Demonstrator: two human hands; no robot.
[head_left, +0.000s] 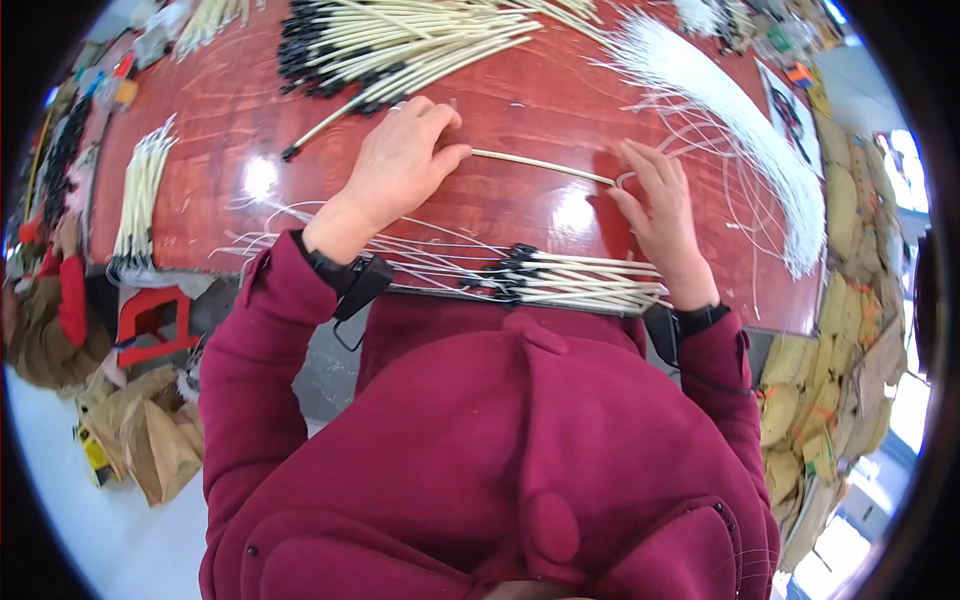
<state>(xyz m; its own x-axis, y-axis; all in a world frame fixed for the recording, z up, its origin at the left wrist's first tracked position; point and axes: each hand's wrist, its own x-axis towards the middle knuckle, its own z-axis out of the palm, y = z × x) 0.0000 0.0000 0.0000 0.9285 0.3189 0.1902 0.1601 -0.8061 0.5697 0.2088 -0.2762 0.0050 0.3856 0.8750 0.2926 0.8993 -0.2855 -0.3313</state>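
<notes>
A thin cream-coloured stick lies nearly level between my hands, just above or on the red table. My left hand is closed on its left end, which the fingers hide. At the right end, my right hand has its thumb and fingers curled around a thin white cord, with the thumb by the stick's tip. Nearest me, along the table edge, lies a bundle of cream sticks with black ends and white cords trailing left. A large pile of black-ended sticks is beyond my left hand.
The red glossy table bears a thick sheaf of white cords on the right, with loose strands curling left. Another bundle of sticks is at the left edge. A red stool and brown paper bags stand at the lower left.
</notes>
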